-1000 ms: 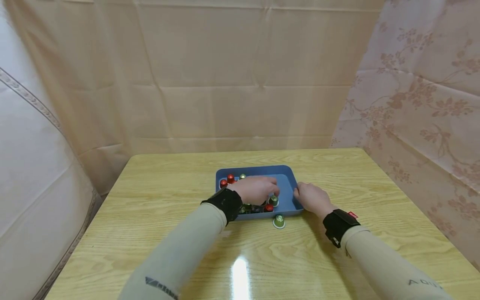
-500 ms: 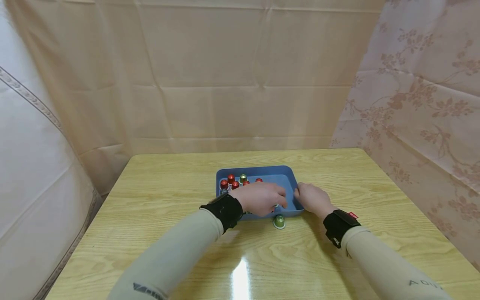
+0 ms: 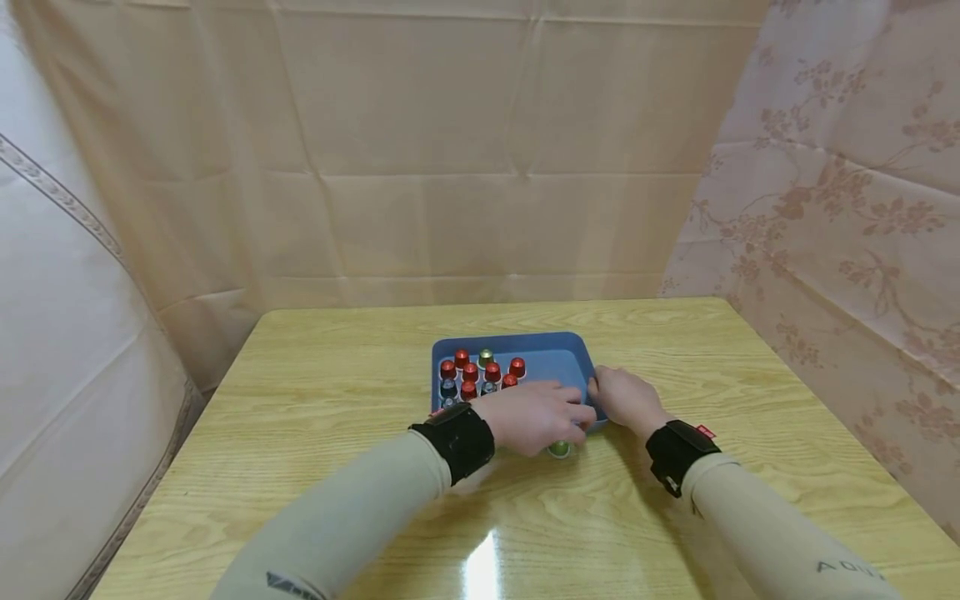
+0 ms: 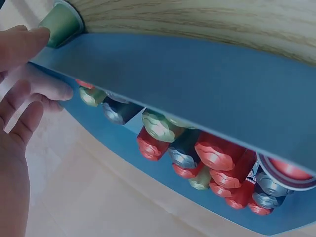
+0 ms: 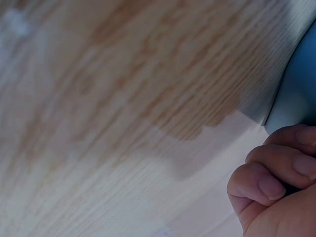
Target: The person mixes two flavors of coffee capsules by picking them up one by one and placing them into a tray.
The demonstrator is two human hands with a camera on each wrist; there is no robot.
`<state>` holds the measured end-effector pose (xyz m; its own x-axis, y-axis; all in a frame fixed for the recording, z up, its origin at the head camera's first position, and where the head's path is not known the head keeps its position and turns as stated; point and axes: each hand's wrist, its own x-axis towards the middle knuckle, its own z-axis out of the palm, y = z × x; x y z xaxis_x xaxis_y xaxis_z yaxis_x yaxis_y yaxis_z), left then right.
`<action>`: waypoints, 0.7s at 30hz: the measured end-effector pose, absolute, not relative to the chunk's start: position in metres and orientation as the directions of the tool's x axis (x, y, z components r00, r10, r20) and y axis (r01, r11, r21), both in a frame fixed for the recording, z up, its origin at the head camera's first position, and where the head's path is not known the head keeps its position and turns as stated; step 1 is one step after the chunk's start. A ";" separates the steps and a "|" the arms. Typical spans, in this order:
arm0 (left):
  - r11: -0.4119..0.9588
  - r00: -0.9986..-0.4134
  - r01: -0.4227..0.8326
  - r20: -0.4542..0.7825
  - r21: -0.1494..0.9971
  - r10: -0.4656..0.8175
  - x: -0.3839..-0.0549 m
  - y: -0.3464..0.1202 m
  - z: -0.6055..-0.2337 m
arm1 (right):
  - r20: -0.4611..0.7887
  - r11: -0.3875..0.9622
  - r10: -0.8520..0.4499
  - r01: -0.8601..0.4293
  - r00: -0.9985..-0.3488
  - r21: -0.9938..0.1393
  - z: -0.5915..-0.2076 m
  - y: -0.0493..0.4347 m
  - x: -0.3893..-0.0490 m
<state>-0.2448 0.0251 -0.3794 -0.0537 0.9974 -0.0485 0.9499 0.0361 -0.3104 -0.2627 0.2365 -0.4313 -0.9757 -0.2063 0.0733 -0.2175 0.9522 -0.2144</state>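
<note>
A blue tray (image 3: 558, 364) holds several coffee capsules, red (image 3: 462, 358), dark blue (image 3: 448, 388) and green (image 3: 486, 357), mostly toward its left side. My left hand (image 3: 534, 417) reaches over the tray's front wall with fingers spread. In the left wrist view its thumb tip (image 4: 39, 39) lies right at a green coffee capsule (image 4: 61, 24), which stands on the table against the tray's outer front wall. My right hand (image 3: 626, 396) grips the tray's right wall near the front corner. Its curled fingers (image 5: 271, 187) show outside the wall in the right wrist view.
The tray stands on a light wooden table (image 3: 352, 375), toward its far edge. A beige cloth (image 3: 480, 167) hangs behind the table, with a flower-patterned cloth (image 3: 847, 208) on the right and a white cloth (image 3: 75, 333) on the left.
My left hand has moved from inside the tray toward the near right, over the front wall to the green capsule on the table. The right hand and tray stay nearly still.
</note>
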 end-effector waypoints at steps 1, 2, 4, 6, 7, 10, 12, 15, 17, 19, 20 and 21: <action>0.030 -0.051 0.948 -0.058 -0.318 0.997 -0.244 0.025 -0.380 | 0.074 0.953 -0.206 -0.217 -0.976 -0.212 -0.432 0.237 -0.263; 0.021 -0.046 0.944 -0.067 -0.329 0.997 -0.244 0.025 -0.381 | 0.075 0.954 -0.207 -0.218 -0.975 -0.206 -0.432 0.237 -0.263; 0.005 -0.036 0.936 -0.080 -0.353 0.996 -0.244 0.025 -0.383 | 0.076 0.956 -0.208 -0.219 -0.975 -0.197 -0.432 0.237 -0.263; -0.009 -0.027 0.927 -0.091 -0.375 0.996 -0.244 0.025 -0.385 | 0.074 0.958 -0.205 -0.216 -0.976 -0.191 -0.432 0.236 -0.263; -0.014 -0.024 0.923 -0.095 -0.385 0.995 -0.244 0.025 -0.386 | 0.073 0.958 -0.204 -0.215 -0.976 -0.191 -0.432 0.236 -0.262; -0.027 -0.021 0.906 -0.108 -0.423 0.994 -0.244 0.024 -0.388 | 0.071 0.959 -0.201 -0.211 -0.977 -0.191 -0.431 0.236 -0.262; -0.032 -0.018 0.896 -0.110 -0.442 0.994 -0.245 0.024 -0.389 | 0.072 0.959 -0.198 -0.209 -0.977 -0.192 -0.431 0.235 -0.261; -0.041 -0.006 0.886 -0.099 -0.461 0.995 -0.246 0.024 -0.390 | 0.076 0.959 -0.197 -0.208 -0.977 -0.190 -0.431 0.235 -0.260; -0.045 0.005 0.881 -0.086 -0.470 0.996 -0.246 0.024 -0.391 | 0.081 0.959 -0.200 -0.212 -0.976 -0.186 -0.431 0.235 -0.260; -0.050 0.015 0.877 -0.075 -0.478 0.997 -0.247 0.025 -0.392 | 0.083 0.959 -0.201 -0.213 -0.976 -0.187 -0.431 0.235 -0.260; -0.050 0.017 0.875 -0.072 -0.481 0.997 -0.247 0.025 -0.392 | 0.085 0.959 -0.203 -0.215 -0.976 -0.186 -0.431 0.235 -0.260; -0.051 0.019 0.872 -0.070 -0.486 0.997 -0.247 0.025 -0.393 | 0.086 0.959 -0.202 -0.215 -0.976 -0.186 -0.431 0.235 -0.260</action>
<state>-0.2472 0.0255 -0.3927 0.0187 0.9973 -0.0705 0.8725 -0.0507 -0.4860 -0.2601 0.2353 -0.4307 -0.9756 -0.2022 0.0856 -0.2150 0.9587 -0.1863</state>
